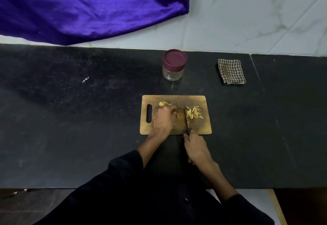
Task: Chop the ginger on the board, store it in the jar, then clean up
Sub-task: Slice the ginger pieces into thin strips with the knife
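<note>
A wooden cutting board [203, 127] lies on the black counter. My left hand [162, 118] holds down a piece of ginger [180, 114] on the board with curled fingers. My right hand [196, 148] grips the black handle of a knife [186, 122], whose blade stands on the board right beside the ginger piece. A pile of cut ginger strips [194, 112] lies to the right of the blade. Another ginger knob [163, 103] sits behind my left hand. A clear jar [174, 65] with a maroon lid on stands behind the board.
A folded checked cloth [231, 71] lies at the back right of the black counter [70, 118]. Purple fabric [88, 7] hangs over the white tiled wall at the back left. The counter's front edge runs just under my forearms.
</note>
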The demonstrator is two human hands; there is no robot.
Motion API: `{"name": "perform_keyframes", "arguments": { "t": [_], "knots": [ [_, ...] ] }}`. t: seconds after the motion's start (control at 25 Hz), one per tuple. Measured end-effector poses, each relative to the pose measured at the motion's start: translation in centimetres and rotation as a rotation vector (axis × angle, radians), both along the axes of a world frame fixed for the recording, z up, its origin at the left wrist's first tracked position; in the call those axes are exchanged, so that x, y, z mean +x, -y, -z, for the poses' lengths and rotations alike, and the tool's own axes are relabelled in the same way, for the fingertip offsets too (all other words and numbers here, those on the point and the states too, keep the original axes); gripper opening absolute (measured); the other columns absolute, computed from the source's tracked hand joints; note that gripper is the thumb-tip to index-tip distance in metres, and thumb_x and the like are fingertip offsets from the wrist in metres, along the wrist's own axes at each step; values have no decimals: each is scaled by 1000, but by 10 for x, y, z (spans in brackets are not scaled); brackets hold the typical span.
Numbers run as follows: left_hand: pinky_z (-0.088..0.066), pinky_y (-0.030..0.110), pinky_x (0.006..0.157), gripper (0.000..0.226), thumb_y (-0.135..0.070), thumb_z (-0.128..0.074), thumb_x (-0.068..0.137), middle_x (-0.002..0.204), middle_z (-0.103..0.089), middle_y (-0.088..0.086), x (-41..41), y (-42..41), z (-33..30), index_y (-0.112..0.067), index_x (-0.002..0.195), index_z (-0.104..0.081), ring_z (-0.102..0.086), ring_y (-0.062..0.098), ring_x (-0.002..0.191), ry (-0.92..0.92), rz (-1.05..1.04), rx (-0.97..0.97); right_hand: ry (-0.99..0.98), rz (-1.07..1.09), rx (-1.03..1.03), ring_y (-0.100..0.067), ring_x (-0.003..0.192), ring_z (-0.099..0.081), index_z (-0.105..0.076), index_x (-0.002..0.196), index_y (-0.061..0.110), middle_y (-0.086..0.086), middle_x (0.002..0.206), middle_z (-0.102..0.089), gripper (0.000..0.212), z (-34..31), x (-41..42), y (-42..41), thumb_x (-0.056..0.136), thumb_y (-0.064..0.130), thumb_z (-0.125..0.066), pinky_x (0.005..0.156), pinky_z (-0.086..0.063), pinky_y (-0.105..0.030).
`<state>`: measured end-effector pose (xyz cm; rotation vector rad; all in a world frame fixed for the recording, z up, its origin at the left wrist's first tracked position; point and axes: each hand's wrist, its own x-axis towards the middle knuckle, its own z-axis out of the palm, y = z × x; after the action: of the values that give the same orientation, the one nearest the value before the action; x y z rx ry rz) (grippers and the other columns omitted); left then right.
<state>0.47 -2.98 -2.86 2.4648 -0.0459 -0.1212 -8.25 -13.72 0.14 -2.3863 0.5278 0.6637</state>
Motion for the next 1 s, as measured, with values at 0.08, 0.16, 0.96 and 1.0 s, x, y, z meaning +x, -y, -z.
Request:
{"name": "perform_keyframes", "arguments": {
  "t": [0.08, 0.16, 0.96, 1.0],
  "knots": [
    [-54, 36, 85, 23, -8, -58, 91, 106, -70, 4, -1, -3, -4, -15, 111, -68, -66, 19, 98, 15, -34, -67, -2, -26, 4, -25, 67, -67, -45, 109, 15, -11, 95, -65, 20, -2, 0, -2, 106, 32, -36, 61, -59, -41],
    [-55, 36, 84, 25, -6, -57, 91, 107, -70, 4, -3, -5, -6, -14, 112, -67, -66, 19, 98, 20, -48, -115, -10, -71, -4, -24, 65, -67, -43, 105, 16, -10, 94, -63, 18, -2, -1, -7, 106, 32, -36, 58, -58, -39],
    [-50, 41, 93, 34, -4, -55, 90, 120, -59, 0, -11, -16, -12, -21, 117, -66, -56, 16, 110, 88, 60, -117, 227, -69, -171, -24, 94, -65, -56, 123, 19, -3, 101, -64, 30, -5, 0, 34, 101, 38, -50, 75, -51, -37],
    [-46, 43, 98, 37, -4, -54, 90, 122, -57, 0, -13, -13, -15, -24, 119, -65, -54, 17, 111, 104, 101, -80, 230, -70, -172, -22, 93, -65, -56, 122, 20, -2, 100, -64, 29, -5, 0, 35, 100, 39, -51, 74, -51, -37]
  ]
}}
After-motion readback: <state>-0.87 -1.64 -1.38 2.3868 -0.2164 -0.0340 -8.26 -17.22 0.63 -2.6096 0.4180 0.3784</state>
